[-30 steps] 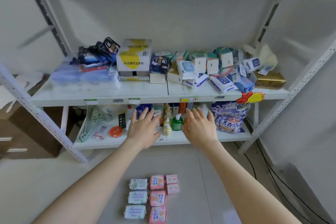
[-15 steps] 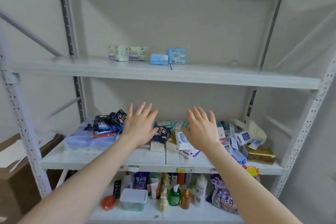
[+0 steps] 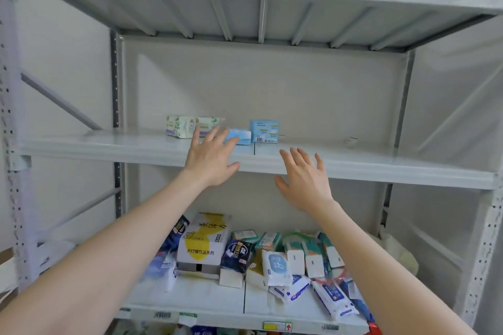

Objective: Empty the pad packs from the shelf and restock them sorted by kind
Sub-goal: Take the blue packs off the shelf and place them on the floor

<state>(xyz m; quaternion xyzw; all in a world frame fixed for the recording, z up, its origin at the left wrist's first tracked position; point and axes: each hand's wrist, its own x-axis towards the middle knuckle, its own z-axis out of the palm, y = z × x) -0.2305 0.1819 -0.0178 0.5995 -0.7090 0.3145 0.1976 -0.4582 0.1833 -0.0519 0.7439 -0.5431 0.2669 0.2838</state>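
My left hand (image 3: 211, 156) and right hand (image 3: 304, 179) are spread wide, empty, near the pad packs (image 3: 264, 131) on the upper shelf (image 3: 136, 147); packs look light, soft, maybe slick film (blurry), so grip across short sides.

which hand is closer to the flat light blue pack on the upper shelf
Left. The left hand is spread with fingertips at the left end of the flat light blue pack; contact is unclear. The right hand is open, lower and to its right, before the shelf edge.
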